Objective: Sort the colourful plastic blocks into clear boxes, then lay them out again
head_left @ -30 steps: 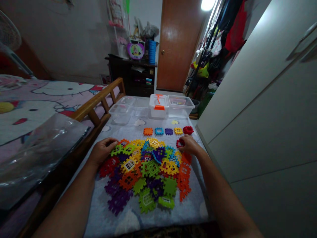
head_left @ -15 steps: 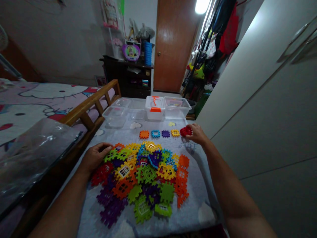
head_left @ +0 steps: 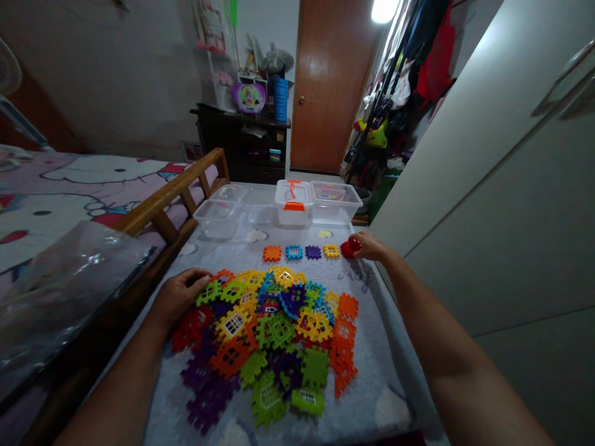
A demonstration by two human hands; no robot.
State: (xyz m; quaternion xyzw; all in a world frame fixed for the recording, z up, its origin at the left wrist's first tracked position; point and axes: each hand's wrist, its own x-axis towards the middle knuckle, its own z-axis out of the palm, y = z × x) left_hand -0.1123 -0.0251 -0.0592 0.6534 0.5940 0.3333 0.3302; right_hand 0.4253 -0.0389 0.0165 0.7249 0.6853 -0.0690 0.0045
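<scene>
My right hand (head_left: 370, 246) pinches a red building block (head_left: 349, 247) at the right end of a short row. Left of it in that row lie a yellow window block (head_left: 331, 251), a purple block (head_left: 313, 252), a blue window block (head_left: 294, 252) and an orange block (head_left: 272, 253). My left hand (head_left: 182, 293) rests at the left edge of a heap of notched plastic blocks (head_left: 276, 328), thumb and fingers apart. Its fingertips are beside a green window block (head_left: 209, 293) and a red block (head_left: 192, 327).
Behind the row stand a lidded box with orange clips (head_left: 293, 204) and clear open bins (head_left: 335, 203) (head_left: 217, 218). A wooden bed rail (head_left: 171, 192) and a plastic bag (head_left: 69, 291) are at the left. A pale cabinet (head_left: 506, 186) rises at the right.
The red block has turned slightly in my right hand at the end of the row. My left hand stays at the heap. The whole view has shifted a little.
</scene>
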